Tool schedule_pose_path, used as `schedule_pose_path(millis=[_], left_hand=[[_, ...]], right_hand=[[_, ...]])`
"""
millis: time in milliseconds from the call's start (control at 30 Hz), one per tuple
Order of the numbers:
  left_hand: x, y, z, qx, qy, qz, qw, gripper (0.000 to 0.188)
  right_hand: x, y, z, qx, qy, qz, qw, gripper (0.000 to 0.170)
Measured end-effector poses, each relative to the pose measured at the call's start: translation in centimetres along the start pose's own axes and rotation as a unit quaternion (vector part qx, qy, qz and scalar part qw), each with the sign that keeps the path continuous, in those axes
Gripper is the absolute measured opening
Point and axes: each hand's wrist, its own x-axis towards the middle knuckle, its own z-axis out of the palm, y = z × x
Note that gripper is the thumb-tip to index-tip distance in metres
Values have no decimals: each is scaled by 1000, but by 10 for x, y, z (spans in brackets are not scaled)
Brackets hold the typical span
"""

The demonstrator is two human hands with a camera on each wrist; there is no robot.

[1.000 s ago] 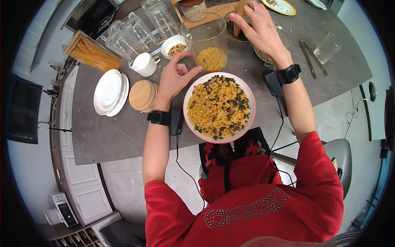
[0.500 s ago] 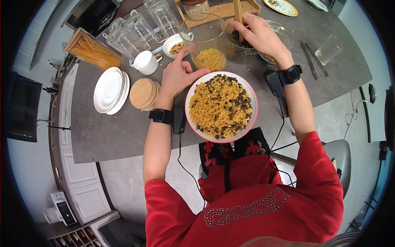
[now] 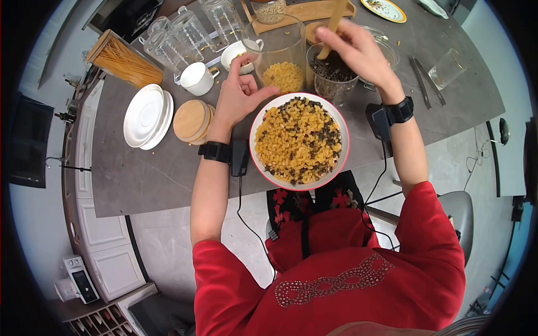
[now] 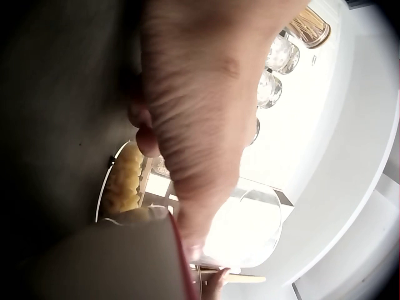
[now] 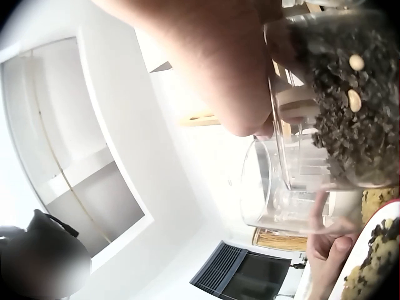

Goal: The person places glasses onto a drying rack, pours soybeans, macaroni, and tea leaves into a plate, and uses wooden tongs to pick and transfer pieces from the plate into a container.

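In the head view, my left hand [image 3: 240, 92] is beside a tall glass jar [image 3: 278, 43] with yellow elbow pasta at its bottom. The index finger extends along the jar's side; the thumb reaches across its base, near the bowl's rim. With my right hand [image 3: 361, 53] I grip a long flat-handled wooden utensil [image 3: 336, 18]. Its lower end dips into a glass container [image 3: 335, 88] of dark flaky bits, seen close in the right wrist view with two pale beans. A red-rimmed white bowl [image 3: 345, 143] holds pasta mixed with dark bits in front of me.
Left stand white saucers [image 3: 144, 115], wooden lids [image 3: 189, 120], a white cup [image 3: 196, 79], another white cup [image 3: 228, 56] with nuts, glass mugs and a spaghetti jar [image 3: 126, 64]. Right lie metal tongs [image 3: 427, 83] and a drinking glass [image 3: 448, 70]. A wooden stand [image 3: 305, 11] is at the back.
The container of dark bits has come forward from behind my right hand toward the bowl. The wooden utensil now leans more to the right. My left hand stays by the pasta jar.
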Motion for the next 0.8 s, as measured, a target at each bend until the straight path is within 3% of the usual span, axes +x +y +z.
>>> schedule_pose_path(millis=[33, 67, 133, 200, 267, 300, 333, 400, 500, 633, 700, 800], left_hand=[[0, -4, -1, -23, 10, 10, 1000, 86], [1, -8, -2, -22, 11, 6, 1000, 86], [2, -10, -4, -70, -19, 32, 997, 73], [1, -7, -2, -37, -22, 22, 999, 74], [-3, -1, 3, -6, -27, 4, 1000, 75], [-3, 7, 3, 18, -32, 4, 999, 79], [-3, 10, 3, 43, -37, 4, 998, 83], [-3, 5, 4, 45, -24, 0, 999, 78], [0, -1, 5, -57, -8, 14, 998, 69], [0, -3, 4, -55, 26, 37, 997, 70], [-2, 0, 0, 16, 72, 53, 996, 54], [-6, 4, -7, 68, 45, 43, 996, 45]], right_hand=[[-1, 0, 1, 33, 60, -45, 997, 38], [-2, 0, 0, 35, 57, -44, 997, 38], [-3, 1, -7, 205, 113, -8, 972, 21], [-4, 4, -3, 236, 135, -18, 962, 18], [-9, -2, 5, 78, 143, -92, 982, 34], [-10, -7, 7, 68, 119, -80, 987, 23], [-11, -13, 7, 71, 115, -80, 988, 23], [-12, -25, 7, -78, 158, -161, 971, 16], [-9, -19, 15, -81, 199, -137, 967, 14], [-5, -10, 20, -122, 229, -181, 949, 12], [-5, -6, 22, -130, 242, -206, 939, 12], [-4, -6, 22, -113, 240, -207, 942, 11]])
